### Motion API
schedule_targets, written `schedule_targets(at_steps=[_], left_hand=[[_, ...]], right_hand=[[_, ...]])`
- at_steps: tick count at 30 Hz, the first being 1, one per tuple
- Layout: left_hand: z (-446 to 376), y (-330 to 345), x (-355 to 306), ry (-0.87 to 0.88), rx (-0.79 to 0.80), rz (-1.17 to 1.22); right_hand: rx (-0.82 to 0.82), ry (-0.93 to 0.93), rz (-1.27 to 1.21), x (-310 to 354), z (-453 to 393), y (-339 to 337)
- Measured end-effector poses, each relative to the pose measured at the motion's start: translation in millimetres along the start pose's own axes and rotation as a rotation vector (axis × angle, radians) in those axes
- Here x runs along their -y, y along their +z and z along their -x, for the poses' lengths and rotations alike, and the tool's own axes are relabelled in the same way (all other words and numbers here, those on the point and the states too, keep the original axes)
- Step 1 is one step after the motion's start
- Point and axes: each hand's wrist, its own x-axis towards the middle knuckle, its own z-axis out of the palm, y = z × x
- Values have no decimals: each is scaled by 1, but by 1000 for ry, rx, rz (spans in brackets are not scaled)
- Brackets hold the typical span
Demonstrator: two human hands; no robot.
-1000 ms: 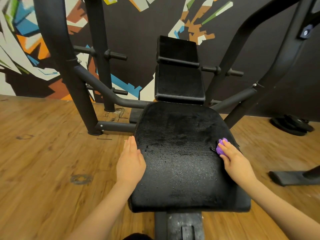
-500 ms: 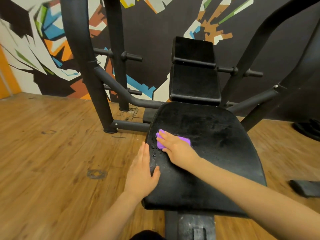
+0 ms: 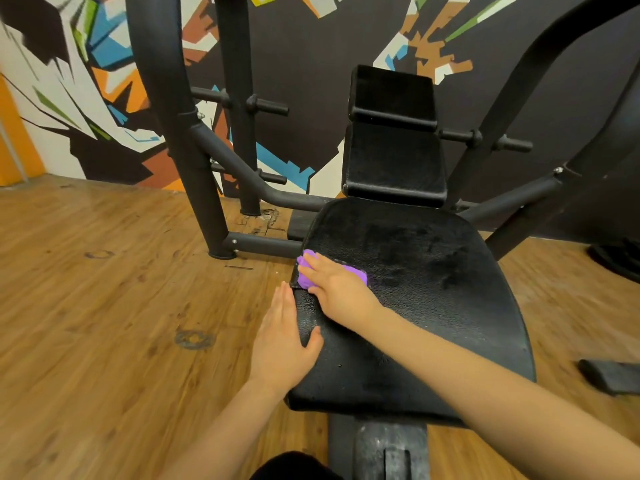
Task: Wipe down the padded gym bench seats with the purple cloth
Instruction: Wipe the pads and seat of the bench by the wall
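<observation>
The black padded seat [image 3: 433,289] of a gym bench fills the middle of the head view, with its upright back pad [image 3: 394,157] behind it. My right hand [image 3: 337,284] presses the purple cloth [image 3: 306,271] flat against the seat's far left edge; the cloth shows at my fingertips and behind my knuckles. My left hand [image 3: 284,341] rests on the seat's left rim with straight fingers, thumb on top of the pad. My right forearm crosses the seat diagonally.
Black steel frame posts [image 3: 180,133] rise left of the seat, and angled bars [image 3: 512,84] stand on the right. The wooden floor [image 3: 104,323] spreads to the left. A black foot pad [image 3: 609,375] lies on the floor at right. A painted mural wall stands behind.
My right hand swept the purple cloth from the seat's right edge across to its left edge. My left hand stayed on the left rim. The view shifted slightly left.
</observation>
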Motion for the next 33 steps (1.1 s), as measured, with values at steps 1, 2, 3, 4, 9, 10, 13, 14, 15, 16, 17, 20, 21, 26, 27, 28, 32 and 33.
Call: schedule_targets(at_steps=[1,2,3,4,9,10,13,14,15,16,17,20,21,26,27,28,32,33], left_hand=[[0,0,-1,-9,-5,-1],[0,-1,-1,-11,-11,3],[0,-1,-1,-7,-11,9],[0,-1,0,-3,-8,14],[1,0,1,-4,-2,-3],[2,0,1,-3,-4,-3],[2,1,0,1,-4,9],[2,1,0,1,-1,18],[2,0,0,0,1,26],[3,0,0,-1,1,30],[3,0,0,-1,0,29],[4,0,0,0,-7,14],[4,0,0,-1,-10,9],[5,1,0,-1,-14,0],[5,1,0,-2,-16,3],[5,1,0,-2,-18,4],[4,0,0,-6,-13,9],[4,0,0,-7,-10,12]], right_hand=[[0,-21,12,4,-1,2],[6,-48,27,6,1,4],[10,-69,40,6,6,7],[1,-88,34,6,12,8],[-52,-134,-3,-20,52,7],[-67,-117,10,-30,61,5],[-79,51,-30,-67,97,-7],[-86,104,-26,-82,110,-10],[-97,149,-18,-94,124,-14],[-111,191,-13,-105,137,-16],[-127,228,-8,-114,148,-21],[-160,300,42,-128,173,-32],[-169,317,57,-130,178,-35],[-271,377,99,-131,197,-39],[-276,387,104,-131,199,-38],[-273,400,105,-131,201,-36],[-240,435,89,-131,215,-28],[-235,450,82,-128,219,-28]])
